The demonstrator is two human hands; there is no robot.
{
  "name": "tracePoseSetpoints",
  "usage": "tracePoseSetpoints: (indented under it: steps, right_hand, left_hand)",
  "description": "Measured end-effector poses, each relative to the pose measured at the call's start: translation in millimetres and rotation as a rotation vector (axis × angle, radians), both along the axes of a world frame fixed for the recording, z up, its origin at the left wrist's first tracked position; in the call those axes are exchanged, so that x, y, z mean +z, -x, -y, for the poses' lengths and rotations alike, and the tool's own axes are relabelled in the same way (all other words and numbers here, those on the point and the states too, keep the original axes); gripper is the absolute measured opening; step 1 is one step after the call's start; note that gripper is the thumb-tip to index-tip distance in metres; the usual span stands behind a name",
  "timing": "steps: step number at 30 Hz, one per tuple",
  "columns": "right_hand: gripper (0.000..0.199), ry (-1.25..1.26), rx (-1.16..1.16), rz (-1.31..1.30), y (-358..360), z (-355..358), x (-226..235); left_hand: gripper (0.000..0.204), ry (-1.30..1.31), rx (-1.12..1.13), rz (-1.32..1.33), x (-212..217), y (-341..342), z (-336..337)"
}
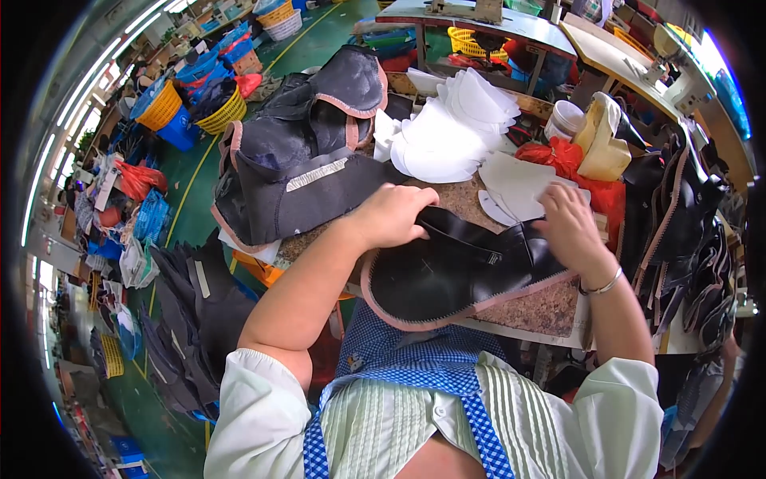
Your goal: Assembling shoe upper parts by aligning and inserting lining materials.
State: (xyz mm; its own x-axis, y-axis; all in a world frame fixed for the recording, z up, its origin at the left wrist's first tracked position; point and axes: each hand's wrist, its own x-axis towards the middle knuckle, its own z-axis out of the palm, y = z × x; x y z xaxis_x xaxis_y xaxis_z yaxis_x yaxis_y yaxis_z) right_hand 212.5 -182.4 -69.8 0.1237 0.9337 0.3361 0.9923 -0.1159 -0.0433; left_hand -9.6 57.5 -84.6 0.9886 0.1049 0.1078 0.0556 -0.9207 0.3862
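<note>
Blue-checked apron (415, 359) lowest in frame; above it my left hand (391, 214) presses flat and right hand (568, 227) fingers pinch the black shoe upper (447, 275) at centre bench (542, 307); I'd keep it flat.

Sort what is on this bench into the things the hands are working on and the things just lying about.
In hand:
- left hand pressing on the black shoe upper with pink zigzag edge
- right hand at the white insert pieces

Lying about:
- stack of black uppers
- pile of white cut pieces
- red plastic bag
- white cup
- yellow baskets
</note>
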Motion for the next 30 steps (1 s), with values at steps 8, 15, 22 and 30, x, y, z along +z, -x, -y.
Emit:
tracePoseSetpoints:
  steps: [8, 15, 22, 30]
  right_hand:
    - [0.016, -0.046, 0.147, -1.195, 83.2, -60.4, -21.7]
    - [0.012, -0.109, 0.236, -1.081, 104.4, -55.0, -5.9]
    - [0.015, -0.129, 0.209, -0.85, 125.4, -52.0, 17.2]
    - [0.023, -0.517, 0.449, -0.324, 145.4, -45.4, 2.9]
  left_hand:
    - [0.03, 0.638, 0.142, 0.111, 28.0, 26.9, 52.2]
    - [0.031, 0.338, 0.183, 0.559, 30.4, 54.3, 73.0]
    - [0.02, 0.306, 0.144, 0.48, 29.9, 62.2, 59.3]
    - [0.016, 0.121, -0.026, 0.395, 29.1, 74.8, 62.1]
